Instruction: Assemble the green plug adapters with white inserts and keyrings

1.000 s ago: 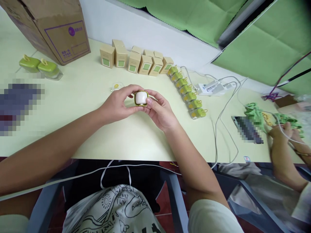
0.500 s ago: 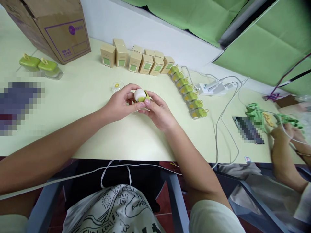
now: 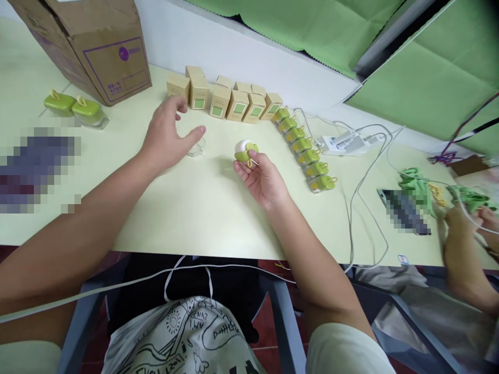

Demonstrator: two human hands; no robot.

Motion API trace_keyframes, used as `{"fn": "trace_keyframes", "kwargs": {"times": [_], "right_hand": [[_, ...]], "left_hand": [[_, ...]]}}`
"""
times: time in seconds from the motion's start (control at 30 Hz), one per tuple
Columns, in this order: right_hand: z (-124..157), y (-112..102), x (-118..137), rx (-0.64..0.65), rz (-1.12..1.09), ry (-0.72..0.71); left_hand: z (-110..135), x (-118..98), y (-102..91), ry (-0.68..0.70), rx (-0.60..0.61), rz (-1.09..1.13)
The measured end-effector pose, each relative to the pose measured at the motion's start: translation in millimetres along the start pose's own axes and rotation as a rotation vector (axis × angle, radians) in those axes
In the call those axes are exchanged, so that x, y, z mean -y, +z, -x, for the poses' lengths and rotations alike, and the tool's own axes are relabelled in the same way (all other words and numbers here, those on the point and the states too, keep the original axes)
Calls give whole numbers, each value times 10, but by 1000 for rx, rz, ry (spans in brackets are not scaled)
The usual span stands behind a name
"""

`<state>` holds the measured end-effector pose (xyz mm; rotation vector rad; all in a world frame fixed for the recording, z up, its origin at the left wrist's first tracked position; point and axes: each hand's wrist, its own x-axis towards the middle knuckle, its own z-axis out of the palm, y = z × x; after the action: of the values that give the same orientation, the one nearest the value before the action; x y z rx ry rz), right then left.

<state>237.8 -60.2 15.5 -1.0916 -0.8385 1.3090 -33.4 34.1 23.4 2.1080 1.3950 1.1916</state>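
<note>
In my right hand (image 3: 265, 179) I hold a small green-and-white rounded gadget (image 3: 244, 147) with a yellow loop, pinched between thumb and fingers above the table. Its white dome faces away from me. My left hand (image 3: 166, 135) is off it, fingers apart and holding nothing. The left thumb hangs over a small clear plastic piece (image 3: 197, 148), which it partly hides. The left fingers reach toward the leftmost small cardboard box (image 3: 178, 84); whether they touch it I cannot tell.
Several small cardboard boxes (image 3: 237, 105) line the wall. A row of green-lidded clear containers (image 3: 303, 144) slants right, beside a power strip (image 3: 343, 144). Two more green-lidded containers (image 3: 86, 110) stand left by a carton (image 3: 113, 62). White cables (image 3: 353, 208) trail down. Another person's hands (image 3: 463, 215) work far right.
My left hand has let go of the gadget and moved left and away from me, opening. The right hand keeps the gadget, now turned and slightly further right.
</note>
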Motion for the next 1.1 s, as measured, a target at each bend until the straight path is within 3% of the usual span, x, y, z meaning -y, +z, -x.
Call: {"fn": "trace_keyframes", "kwargs": {"times": [0.1,0.17,0.33,0.5,0.73,1.1], "right_hand": [[17,-7,43,7,30,-24],[24,1,57,12,55,-57],[-11,0,25,17,146,-201],[-14,0,-16,50,270,-307],[167,152,76,23,302,-232],[164,201,70,39,340,-196]], "left_hand": [[-30,118,-17,-99,242,-24],[-15,99,-24,-114,326,-36],[42,-104,-21,-110,311,-60],[208,-282,81,121,273,-74],[376,-326,220,429,270,-6],[367,-359,240,505,270,18]]}}
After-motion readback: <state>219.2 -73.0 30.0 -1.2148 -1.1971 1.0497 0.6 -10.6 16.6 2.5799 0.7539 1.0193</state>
